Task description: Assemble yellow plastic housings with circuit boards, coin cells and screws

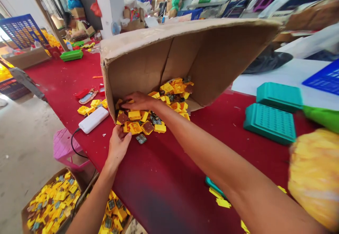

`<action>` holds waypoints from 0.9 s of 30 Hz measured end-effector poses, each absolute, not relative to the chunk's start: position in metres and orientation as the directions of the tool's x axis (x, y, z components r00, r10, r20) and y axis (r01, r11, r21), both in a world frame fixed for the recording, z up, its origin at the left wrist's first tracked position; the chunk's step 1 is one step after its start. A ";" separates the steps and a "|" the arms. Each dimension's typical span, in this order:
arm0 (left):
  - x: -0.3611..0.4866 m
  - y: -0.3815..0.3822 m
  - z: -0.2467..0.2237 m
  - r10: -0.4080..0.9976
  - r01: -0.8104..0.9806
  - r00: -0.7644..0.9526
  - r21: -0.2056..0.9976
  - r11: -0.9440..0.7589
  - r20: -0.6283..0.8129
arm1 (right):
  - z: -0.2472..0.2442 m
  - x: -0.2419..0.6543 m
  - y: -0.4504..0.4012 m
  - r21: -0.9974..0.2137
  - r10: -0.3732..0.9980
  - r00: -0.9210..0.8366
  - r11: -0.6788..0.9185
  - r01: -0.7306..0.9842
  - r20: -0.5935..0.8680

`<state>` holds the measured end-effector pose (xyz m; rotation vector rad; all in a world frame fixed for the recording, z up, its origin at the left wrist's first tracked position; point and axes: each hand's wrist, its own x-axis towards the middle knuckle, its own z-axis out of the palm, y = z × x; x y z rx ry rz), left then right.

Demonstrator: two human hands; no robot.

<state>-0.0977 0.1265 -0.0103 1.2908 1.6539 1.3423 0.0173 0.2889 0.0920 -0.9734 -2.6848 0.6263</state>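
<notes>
A large cardboard box (148, 60) lies tipped on its side on the red table (159, 163), its opening facing me. Yellow plastic pieces (134, 115), mixed with brown and dark grey parts, spill out of its lower edge. My right hand (139, 101) reaches into the box at its left side, over the pile, with its fingers spread. At the box's front left corner, my left hand (119, 144) touches the edge of the pile, thumb and fingers apart. Just right of it, a small grey part (141, 139) rests on the table.
A white power bank (93, 120) with a black cable lies left of the box. Teal trays (270, 122) and a yellow bag (314, 177) are at the right. Below the table's left edge stand boxes of yellow pieces (54, 204) and a pink stool (65, 145). A person (76, 27) sits far left.
</notes>
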 end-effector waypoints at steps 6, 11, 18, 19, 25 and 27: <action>-0.095 0.127 -0.013 0.947 0.124 -0.317 0.992 -0.018 0.057 | 0.087 0.042 0.243 -0.348 0.620 -0.774 0.760 0.549 0.132; -0.086 0.106 -0.009 0.968 0.051 -0.252 0.999 -0.001 0.014 | 0.083 0.072 0.198 -0.270 0.598 -0.773 0.796 0.542 0.211; -0.072 0.063 -0.004 0.997 0.063 -0.066 0.997 0.041 -0.037 | 0.074 0.120 0.143 -0.279 0.603 -0.685 0.798 0.535 0.409; -0.071 0.058 -0.003 0.998 0.093 -0.056 0.995 0.032 -0.027 | 0.074 0.125 0.136 -0.312 0.630 -0.660 0.777 0.548 0.410; -0.060 0.045 0.010 0.994 0.216 0.074 0.972 -0.090 0.075 | 0.073 0.156 0.096 -0.464 0.822 -0.474 0.570 0.678 0.317; -0.057 0.044 0.015 0.985 0.214 0.144 0.968 -0.127 0.097 | 0.069 0.165 0.081 -0.510 0.868 -0.392 0.496 0.702 0.305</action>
